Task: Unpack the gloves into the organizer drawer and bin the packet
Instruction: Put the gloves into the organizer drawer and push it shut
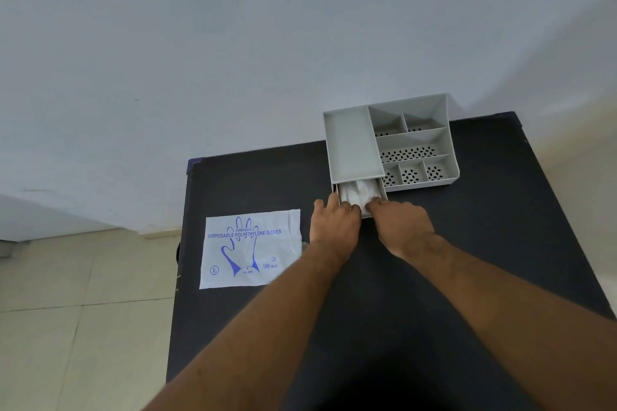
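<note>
A grey plastic organizer (350, 143) stands at the far side of the black table. Its small drawer (380, 188) is pulled partly out at the front, with clear crumpled gloves (359, 192) lying inside. My left hand (334, 225) rests at the drawer's front left corner, fingers curled on its edge. My right hand (399, 227) is at the front right, fingertips touching the gloves and the drawer front. The flat white glove packet (250, 252), printed with a blue hand, lies on the table to the left of my hands.
The black table (500, 227) reaches from the white wall toward me, its left edge just past the packet. Beige tiled floor (83, 310) lies to the left. The organizer's perforated compartments (409, 153) on the right hold nothing.
</note>
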